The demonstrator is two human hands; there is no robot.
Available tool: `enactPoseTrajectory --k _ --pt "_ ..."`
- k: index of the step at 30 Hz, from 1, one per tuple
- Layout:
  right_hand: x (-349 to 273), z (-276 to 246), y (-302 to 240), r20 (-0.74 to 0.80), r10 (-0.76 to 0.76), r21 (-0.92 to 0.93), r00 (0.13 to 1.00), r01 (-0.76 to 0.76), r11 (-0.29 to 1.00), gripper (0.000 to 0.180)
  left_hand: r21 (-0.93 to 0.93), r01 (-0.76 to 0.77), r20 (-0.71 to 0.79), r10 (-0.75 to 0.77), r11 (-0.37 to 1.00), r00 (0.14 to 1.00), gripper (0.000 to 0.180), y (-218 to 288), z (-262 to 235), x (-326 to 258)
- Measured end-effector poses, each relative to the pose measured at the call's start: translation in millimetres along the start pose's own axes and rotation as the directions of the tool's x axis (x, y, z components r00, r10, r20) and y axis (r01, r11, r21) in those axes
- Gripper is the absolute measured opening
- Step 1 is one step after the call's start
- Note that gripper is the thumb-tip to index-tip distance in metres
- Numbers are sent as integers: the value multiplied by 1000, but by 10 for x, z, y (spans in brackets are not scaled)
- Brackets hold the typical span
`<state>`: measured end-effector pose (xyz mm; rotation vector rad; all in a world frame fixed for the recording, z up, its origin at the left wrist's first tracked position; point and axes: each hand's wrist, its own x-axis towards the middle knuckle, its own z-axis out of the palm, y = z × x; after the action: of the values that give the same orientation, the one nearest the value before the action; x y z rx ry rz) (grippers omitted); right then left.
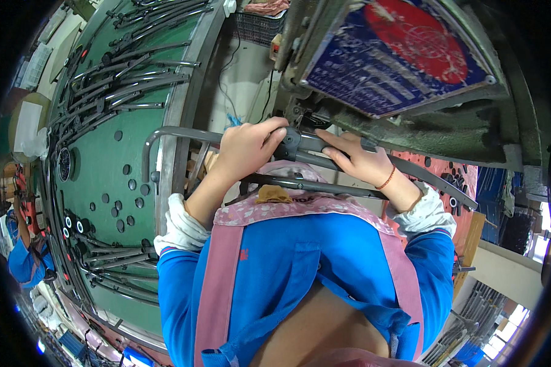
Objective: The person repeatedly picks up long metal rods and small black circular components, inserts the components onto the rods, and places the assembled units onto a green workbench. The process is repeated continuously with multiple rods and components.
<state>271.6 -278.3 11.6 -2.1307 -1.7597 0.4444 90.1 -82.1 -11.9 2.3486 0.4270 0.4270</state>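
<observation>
A grey bent metal tube frame (190, 133) stretches across in front of my body, its curved end over the green table's edge at the left. Near its middle sits a dark plastic joint (292, 144), just under the machine. My left hand (246, 150) is closed round the tube to the left of that joint. To the right of it, my right hand (362, 160) grips the same frame, thumb and fingers along the tubes. The frame's flattened end (459, 197) sticks out past my right wrist. Below, another dark tube (312, 183) crosses in front of my apron.
A heavy green machine (422, 131) with a blue and red plate stands close above my hands. On the green table (122, 202) lie bundles of dark tubes (119, 85) and several round black caps (132, 184). Small black parts (452, 180) cover a red surface at the right. A person (27, 260) is at the far left.
</observation>
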Motion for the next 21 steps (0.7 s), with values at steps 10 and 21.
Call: enactPoseTrajectory --k 10,21 --pt "18 -196 214 60 81 252 995 -94 963 38 68 22 27 -24 997 999 27 135 -102 404" --pt "105 -48 233 -180 18 -52 984 -28 998 26 79 -16 93 8 997 996 32 -190 155 544"
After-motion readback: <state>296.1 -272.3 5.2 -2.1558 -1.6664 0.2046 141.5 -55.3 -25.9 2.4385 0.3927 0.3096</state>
